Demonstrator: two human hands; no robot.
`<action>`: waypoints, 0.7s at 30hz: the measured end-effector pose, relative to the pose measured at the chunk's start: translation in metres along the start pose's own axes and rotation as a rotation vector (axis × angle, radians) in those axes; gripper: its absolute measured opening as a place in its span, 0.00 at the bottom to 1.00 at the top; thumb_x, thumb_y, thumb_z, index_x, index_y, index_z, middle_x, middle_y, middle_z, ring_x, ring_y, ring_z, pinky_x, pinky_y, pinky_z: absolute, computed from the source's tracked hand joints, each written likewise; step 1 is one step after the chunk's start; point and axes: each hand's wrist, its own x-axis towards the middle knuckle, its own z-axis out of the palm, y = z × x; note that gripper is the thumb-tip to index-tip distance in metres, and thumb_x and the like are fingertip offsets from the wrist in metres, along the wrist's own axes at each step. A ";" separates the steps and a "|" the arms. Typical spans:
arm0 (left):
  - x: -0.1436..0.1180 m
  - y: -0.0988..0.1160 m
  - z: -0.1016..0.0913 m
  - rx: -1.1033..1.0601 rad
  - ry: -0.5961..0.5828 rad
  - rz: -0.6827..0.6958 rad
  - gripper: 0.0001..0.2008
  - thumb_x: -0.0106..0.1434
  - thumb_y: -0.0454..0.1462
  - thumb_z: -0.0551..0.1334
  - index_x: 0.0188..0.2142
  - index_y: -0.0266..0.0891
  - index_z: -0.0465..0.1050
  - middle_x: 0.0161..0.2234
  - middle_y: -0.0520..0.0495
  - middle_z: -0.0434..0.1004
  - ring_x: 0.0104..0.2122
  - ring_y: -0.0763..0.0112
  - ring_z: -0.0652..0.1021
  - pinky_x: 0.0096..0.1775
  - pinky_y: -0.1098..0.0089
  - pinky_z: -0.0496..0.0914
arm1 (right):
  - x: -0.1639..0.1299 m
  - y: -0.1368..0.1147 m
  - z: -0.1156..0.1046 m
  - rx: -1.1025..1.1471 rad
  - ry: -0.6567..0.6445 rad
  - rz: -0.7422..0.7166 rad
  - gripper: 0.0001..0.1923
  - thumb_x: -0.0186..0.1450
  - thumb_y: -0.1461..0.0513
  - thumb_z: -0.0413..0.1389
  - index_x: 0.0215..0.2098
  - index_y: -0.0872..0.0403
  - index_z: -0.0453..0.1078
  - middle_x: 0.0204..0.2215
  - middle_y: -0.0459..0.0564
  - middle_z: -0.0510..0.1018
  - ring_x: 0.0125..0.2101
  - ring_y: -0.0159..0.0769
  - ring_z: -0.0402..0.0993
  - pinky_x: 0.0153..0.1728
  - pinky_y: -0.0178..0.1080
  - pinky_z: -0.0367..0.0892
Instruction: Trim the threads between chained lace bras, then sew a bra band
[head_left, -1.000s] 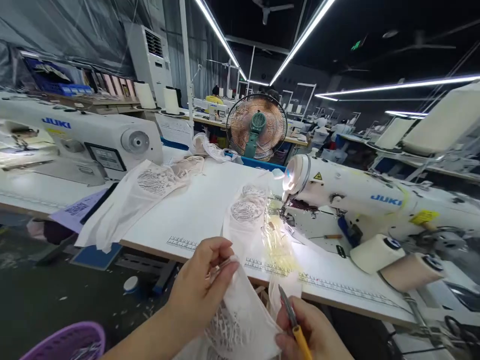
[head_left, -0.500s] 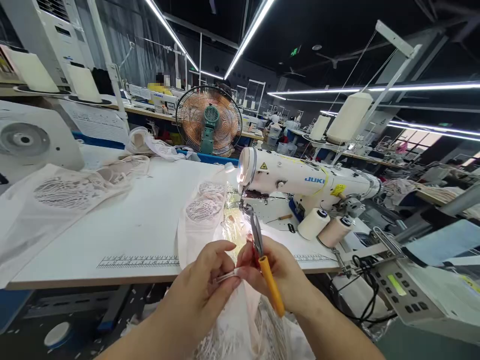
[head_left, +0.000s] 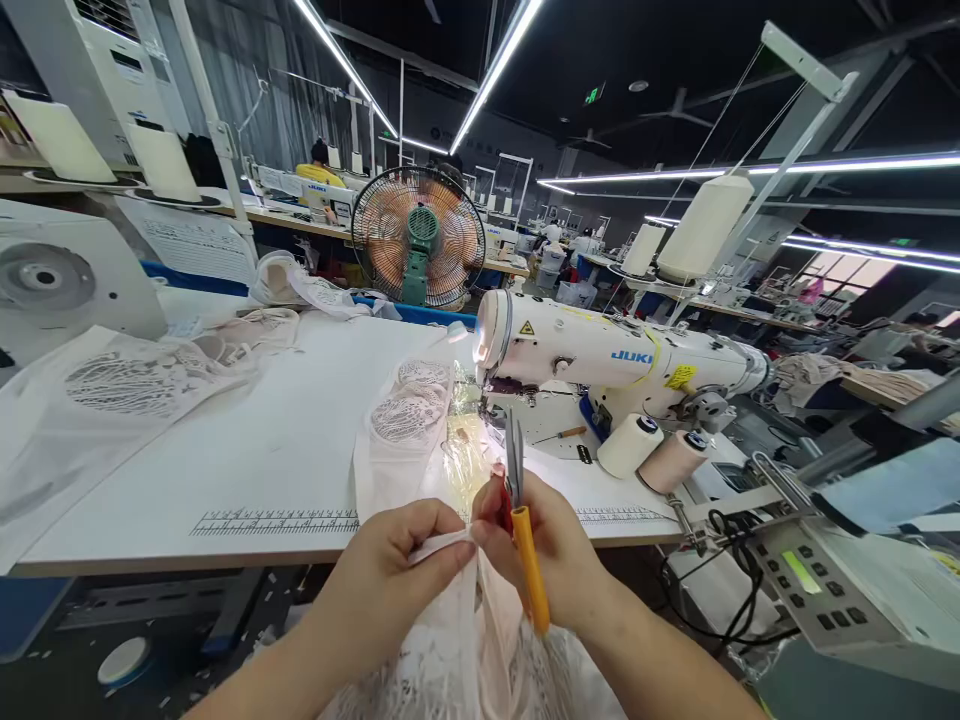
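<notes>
My left hand (head_left: 397, 570) pinches a narrow white fabric strip (head_left: 441, 543) between thumb and fingers. Fingertips of my right hand (head_left: 551, 545) meet it at the strip's other end, closed on the same fabric. Scissors (head_left: 531, 565) with an orange handle are tucked in my right hand, blades pointing up, and a bit of red shows beside them. Below both hands hangs a pale pink lace garment (head_left: 450, 640), partly hidden by my arms. On the table just beyond lies another pale lace piece (head_left: 409, 415).
A white sewing machine (head_left: 592, 345) stands ahead to the right, with two thread cones (head_left: 630, 445) beside it. A printed ruler (head_left: 277, 522) runs along the table's front edge. More lace pieces (head_left: 135, 390) lie at left. Behind the table stands a fan (head_left: 418, 240); a control box (head_left: 814, 580) sits at right.
My hands have shifted slightly, and more of the white strip shows stretched between them. The scissors have turned more upright in my right hand. The garment below hangs a little differently.
</notes>
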 end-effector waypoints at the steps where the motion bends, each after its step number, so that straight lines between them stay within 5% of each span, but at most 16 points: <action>1: 0.002 0.001 -0.001 -0.059 -0.013 -0.028 0.13 0.55 0.46 0.58 0.22 0.40 0.64 0.19 0.56 0.60 0.19 0.76 0.60 0.21 0.75 0.54 | 0.001 0.001 -0.002 0.001 -0.017 -0.004 0.10 0.56 0.57 0.54 0.29 0.53 0.58 0.24 0.44 0.64 0.24 0.29 0.59 0.25 0.34 0.59; 7: 0.005 -0.001 -0.008 -0.257 -0.011 -0.106 0.14 0.49 0.46 0.62 0.21 0.39 0.63 0.16 0.58 0.58 0.16 0.79 0.58 0.19 0.76 0.53 | -0.003 0.023 -0.025 -0.175 -0.404 -0.040 0.27 0.54 0.38 0.47 0.31 0.54 0.58 0.26 0.45 0.64 0.25 0.31 0.58 0.26 0.35 0.58; 10: 0.006 -0.002 -0.013 -0.263 0.018 -0.106 0.14 0.48 0.45 0.63 0.19 0.39 0.62 0.15 0.59 0.56 0.16 0.79 0.57 0.19 0.77 0.52 | -0.008 0.035 -0.030 -0.300 -0.530 -0.027 0.29 0.55 0.37 0.43 0.30 0.54 0.57 0.24 0.44 0.62 0.23 0.30 0.56 0.24 0.33 0.56; 21: 0.014 -0.018 -0.019 -0.178 0.028 -0.137 0.15 0.48 0.45 0.61 0.18 0.38 0.61 0.16 0.57 0.59 0.18 0.77 0.58 0.22 0.75 0.52 | -0.013 0.043 -0.016 -0.439 -0.454 0.031 0.33 0.51 0.33 0.43 0.25 0.55 0.59 0.22 0.44 0.64 0.23 0.30 0.55 0.23 0.32 0.54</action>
